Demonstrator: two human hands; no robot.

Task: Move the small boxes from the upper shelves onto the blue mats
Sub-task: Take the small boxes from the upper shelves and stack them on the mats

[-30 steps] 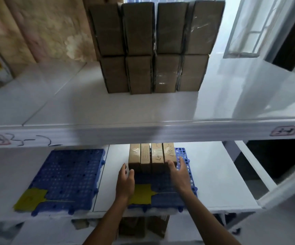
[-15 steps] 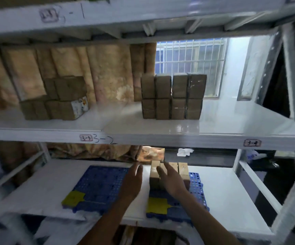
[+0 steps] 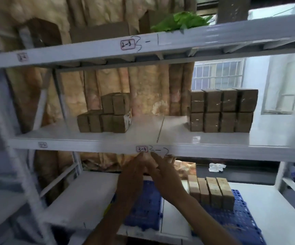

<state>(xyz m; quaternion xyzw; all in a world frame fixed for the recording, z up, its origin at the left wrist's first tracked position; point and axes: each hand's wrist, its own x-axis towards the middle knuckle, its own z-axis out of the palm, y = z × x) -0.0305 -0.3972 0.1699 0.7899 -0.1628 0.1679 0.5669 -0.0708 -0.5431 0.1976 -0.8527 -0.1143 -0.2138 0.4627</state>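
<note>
Several small brown boxes (image 3: 211, 191) stand in a row on the right blue mat (image 3: 238, 221) on the lower shelf. The left blue mat (image 3: 144, 206) lies beside it, partly hidden by my arms. On the middle shelf, a block of wrapped brown boxes (image 3: 221, 110) stands at the right and a smaller pile of brown boxes (image 3: 106, 115) at the left. My left hand (image 3: 134, 175) and my right hand (image 3: 162, 172) are raised together, empty, fingers extended, just below the middle shelf's front edge (image 3: 196, 150).
The white metal rack has an upper shelf (image 3: 143, 45) carrying cardboard boxes (image 3: 99, 32) and a green leafy thing (image 3: 180, 22). An upright post (image 3: 37, 191) stands at the left. A barred window (image 3: 217, 73) is behind. Crumpled white paper (image 3: 216, 167) lies behind the lower shelf.
Both hands have left the boxes on the right mat and risen to the middle shelf's edge. My view has tilted up and swung left, now showing the upper shelf.
</note>
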